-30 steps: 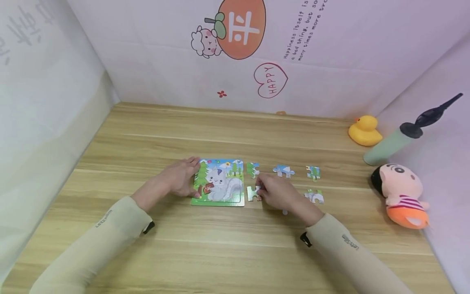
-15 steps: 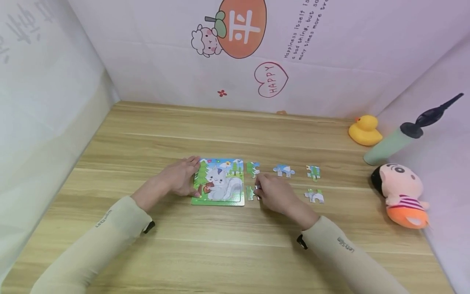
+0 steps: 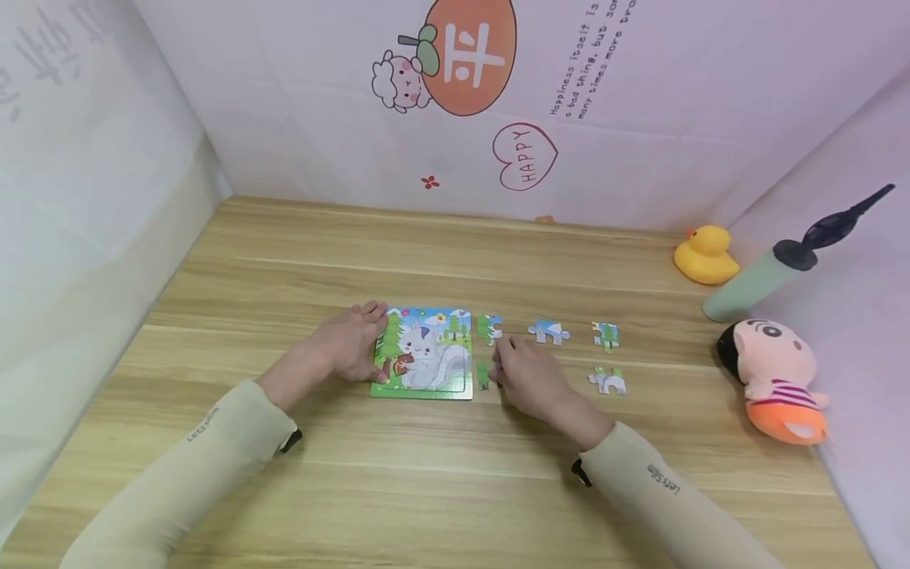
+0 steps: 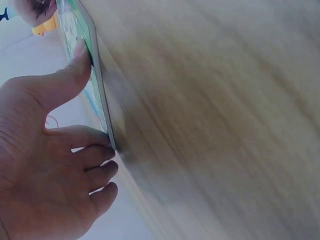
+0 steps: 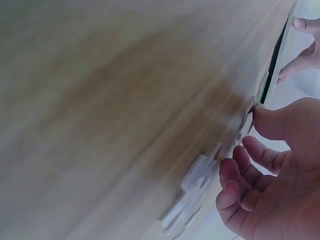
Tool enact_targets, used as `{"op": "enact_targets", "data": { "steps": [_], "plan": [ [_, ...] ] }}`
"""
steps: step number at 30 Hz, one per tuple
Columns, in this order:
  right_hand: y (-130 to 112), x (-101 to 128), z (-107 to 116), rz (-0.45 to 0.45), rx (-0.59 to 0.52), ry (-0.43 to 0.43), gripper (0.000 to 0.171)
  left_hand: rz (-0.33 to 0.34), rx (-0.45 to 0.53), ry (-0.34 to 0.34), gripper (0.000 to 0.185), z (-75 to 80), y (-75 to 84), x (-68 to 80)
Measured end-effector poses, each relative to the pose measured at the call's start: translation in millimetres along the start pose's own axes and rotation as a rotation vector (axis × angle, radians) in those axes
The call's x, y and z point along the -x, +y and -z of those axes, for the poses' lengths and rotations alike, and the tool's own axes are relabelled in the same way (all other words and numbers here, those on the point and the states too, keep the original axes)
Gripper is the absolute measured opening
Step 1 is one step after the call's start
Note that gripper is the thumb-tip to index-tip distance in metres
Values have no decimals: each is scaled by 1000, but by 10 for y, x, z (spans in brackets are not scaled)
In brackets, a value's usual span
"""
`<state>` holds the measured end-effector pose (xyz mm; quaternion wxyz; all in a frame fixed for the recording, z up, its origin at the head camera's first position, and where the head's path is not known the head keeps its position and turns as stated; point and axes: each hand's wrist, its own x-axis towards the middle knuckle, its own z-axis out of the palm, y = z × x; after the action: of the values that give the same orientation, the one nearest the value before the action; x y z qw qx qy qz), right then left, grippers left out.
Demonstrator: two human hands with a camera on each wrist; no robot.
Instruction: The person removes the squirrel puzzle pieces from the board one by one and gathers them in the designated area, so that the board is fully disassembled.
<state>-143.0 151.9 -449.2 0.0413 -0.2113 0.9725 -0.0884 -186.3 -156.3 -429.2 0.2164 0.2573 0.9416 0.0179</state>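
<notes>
Staged play booth: cartoon backdrop walls (image 3: 498, 103), wooden tabletop (image 3: 441, 474), toys.

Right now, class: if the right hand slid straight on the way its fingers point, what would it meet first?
Probably the puzzle board: the right hand points left, pressing a puzzle piece just beside the board's right edge; whether the two already touch is unclear.

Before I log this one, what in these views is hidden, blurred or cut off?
- Head view: the puzzle piece under the right hand is mostly covered by its fingers; its print is unreadable.
- Left wrist view: the puzzle board shows edge-on only, picture hidden; the left hand is cut off by the frame.
- Right wrist view: the loose pieces are blurred white shapes.
</notes>
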Motion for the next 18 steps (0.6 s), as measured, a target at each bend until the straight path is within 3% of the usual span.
{"op": "enact_targets", "data": {
  "steps": [8, 14, 18],
  "plan": [
    [-74, -64, 78, 3, -40, 24, 23, -27, -19, 42, 105, -1, 105, 20],
    [-265, -113, 92, 91, -48, 16, 33, -156, 41, 71, 82, -21, 216, 8],
    [-361, -149, 67, 156, -41, -19, 45, -220, 125, 49, 81, -3, 272, -10]
  ]
}}
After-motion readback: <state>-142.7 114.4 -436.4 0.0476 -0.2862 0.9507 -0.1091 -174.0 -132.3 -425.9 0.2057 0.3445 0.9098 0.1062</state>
